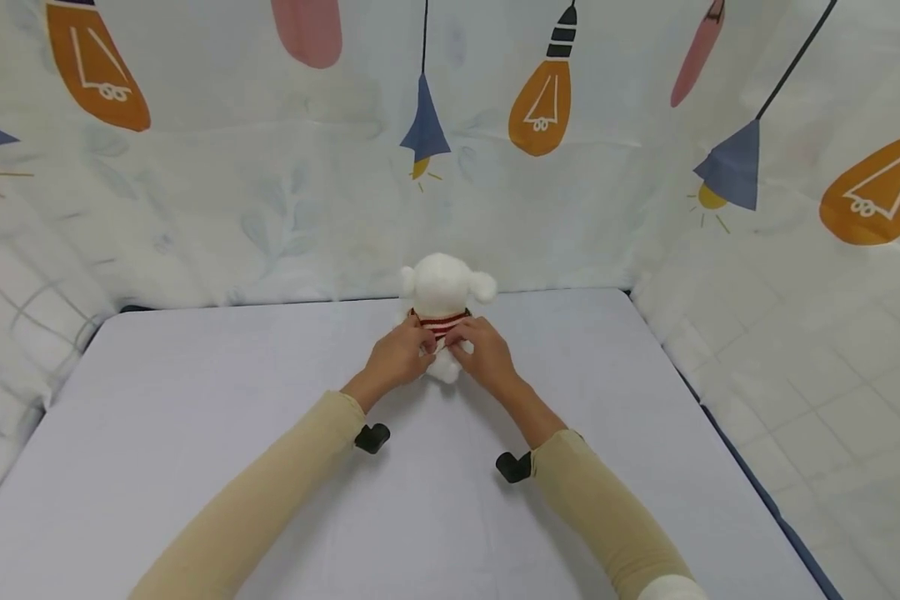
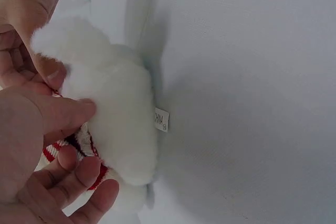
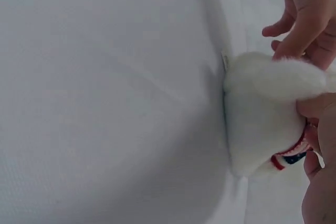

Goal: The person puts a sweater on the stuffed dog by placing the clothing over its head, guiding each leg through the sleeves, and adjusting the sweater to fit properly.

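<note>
A white plush toy (image 1: 441, 283) sits upright near the far edge of the table. It wears a red-and-white striped knitted sweater (image 1: 438, 325). From the left, my left hand (image 1: 399, 357) pinches the sweater's lower edge between thumb and fingers. My right hand (image 1: 487, 353) pinches the same edge on the other side, close to the left one. In the left wrist view, a small white label (image 2: 161, 119) sticks out from the toy's furry base. Dark blue and red knit on the sweater (image 3: 294, 157) shows below the fingers in the right wrist view, where part of the hem is hidden.
A white cloth covers the table (image 1: 420, 500). Behind it hangs a pale curtain (image 1: 345, 225) printed with lamps and bulbs, which also closes off both sides. Black camera mounts (image 1: 372, 438) stick out from both wrists, near the beige sleeves (image 1: 270, 483).
</note>
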Available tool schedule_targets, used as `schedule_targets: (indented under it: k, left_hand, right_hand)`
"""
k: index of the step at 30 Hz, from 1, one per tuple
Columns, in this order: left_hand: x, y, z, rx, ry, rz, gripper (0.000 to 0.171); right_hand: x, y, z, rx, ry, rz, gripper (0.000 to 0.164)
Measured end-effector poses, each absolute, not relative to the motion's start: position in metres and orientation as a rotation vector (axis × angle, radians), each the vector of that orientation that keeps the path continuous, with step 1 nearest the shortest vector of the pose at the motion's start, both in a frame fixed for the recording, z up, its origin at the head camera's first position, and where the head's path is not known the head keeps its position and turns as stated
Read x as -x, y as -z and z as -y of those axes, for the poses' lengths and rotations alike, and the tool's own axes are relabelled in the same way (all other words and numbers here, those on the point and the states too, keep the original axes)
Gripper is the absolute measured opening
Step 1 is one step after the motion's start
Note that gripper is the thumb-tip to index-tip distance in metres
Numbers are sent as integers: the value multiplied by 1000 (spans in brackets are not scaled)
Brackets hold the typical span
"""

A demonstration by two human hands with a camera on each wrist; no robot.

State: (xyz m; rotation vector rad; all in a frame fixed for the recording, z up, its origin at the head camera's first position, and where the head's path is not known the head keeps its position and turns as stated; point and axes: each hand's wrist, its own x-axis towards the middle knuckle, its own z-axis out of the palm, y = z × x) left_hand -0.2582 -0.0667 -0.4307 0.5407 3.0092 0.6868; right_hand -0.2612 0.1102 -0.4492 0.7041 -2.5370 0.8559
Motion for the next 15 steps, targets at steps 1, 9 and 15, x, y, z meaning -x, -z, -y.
schedule_targets:
  k: [1,9,15]
  left_hand:
    - [258,431,67,-538,-684,-3003,8]
    - [251,430,67,-738,-799,-3215,8]
    - [250,427,66,-825,-956,-3172,9]
  right_hand:
    - [261,451,-110,-730,-828,2532,12]
    - [264,448,-106,-797,-625,2502,12]
    - [263,443,-106,-720,-648,2557,10]
